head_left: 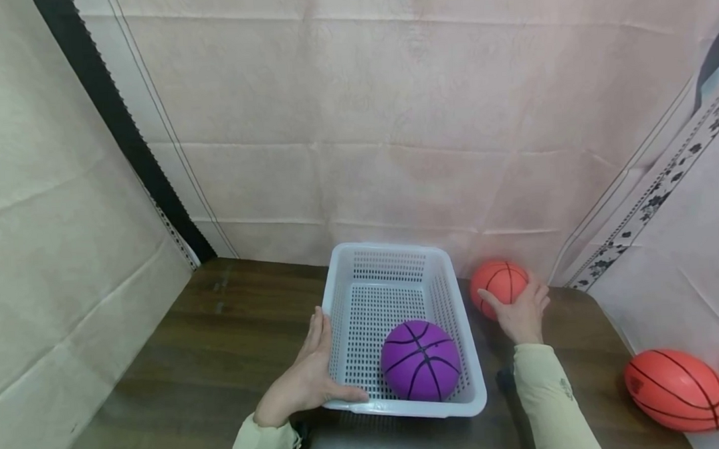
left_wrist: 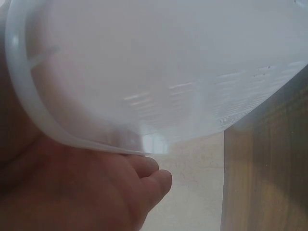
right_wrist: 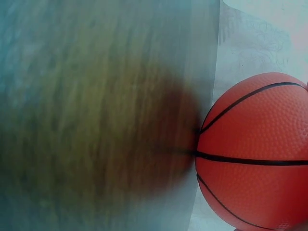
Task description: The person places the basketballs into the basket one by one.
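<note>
A white perforated plastic basket [head_left: 464, 334] stands on the table, with a purple toy basketball [head_left: 421, 360] inside at its near right. My left hand [head_left: 309, 381] holds the basket's near left corner, fingers along the outer left side and thumb over the near rim. In the left wrist view, the fingers lie against the basket wall [left_wrist: 159, 62]. Beyond the basket's right side, my right hand [head_left: 524, 313] grips a small orange-red basketball [head_left: 498, 282], thumb on its near left and fingers on its right. That ball [right_wrist: 255, 139] shows large in the right wrist view, at the tabletop.
Another orange-red basketball [head_left: 680, 390] lies at the table's right edge, by the side cloth. Pale cloth [head_left: 355, 117] hangs behind the table and on both sides. Brown wood-grain tabletop [head_left: 220, 351] extends to the left of the basket.
</note>
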Available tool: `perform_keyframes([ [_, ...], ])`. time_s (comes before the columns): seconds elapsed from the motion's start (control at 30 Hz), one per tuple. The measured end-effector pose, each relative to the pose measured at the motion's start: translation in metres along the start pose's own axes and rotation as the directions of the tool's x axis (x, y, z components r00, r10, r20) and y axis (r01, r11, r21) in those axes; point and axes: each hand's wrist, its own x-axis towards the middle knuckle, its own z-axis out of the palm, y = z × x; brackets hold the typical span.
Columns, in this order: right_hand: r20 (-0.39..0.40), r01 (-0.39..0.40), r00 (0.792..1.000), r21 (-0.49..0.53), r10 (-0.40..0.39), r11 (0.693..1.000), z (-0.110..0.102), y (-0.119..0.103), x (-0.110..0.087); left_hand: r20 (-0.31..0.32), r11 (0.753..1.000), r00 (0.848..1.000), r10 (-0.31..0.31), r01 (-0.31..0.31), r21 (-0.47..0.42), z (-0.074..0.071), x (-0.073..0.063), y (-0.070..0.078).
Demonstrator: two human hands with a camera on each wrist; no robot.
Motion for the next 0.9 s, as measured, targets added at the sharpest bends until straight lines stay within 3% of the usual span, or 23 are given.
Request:
perform_keyframes([
  [0.3,-0.027,0.029,0.999,0.011,-0.028,1.000,-0.005,-0.001,-0.005,0.011,1.000,1.000,0.004,-0.004,-0.024,0.002,-0.002,-0.004],
  [0.7,-0.108,0.131,0.987,0.075,-0.123,0.988,-0.015,-0.024,-0.011,0.011,1.000,1.000,0.011,-0.011,-0.012,-0.001,0.001,-0.002],
  [0.9,-0.110,0.164,0.982,0.067,-0.156,0.984,-0.016,-0.035,-0.012,0.006,1.000,1.000,0.010,-0.010,-0.008,-0.001,0.000,-0.002],
])
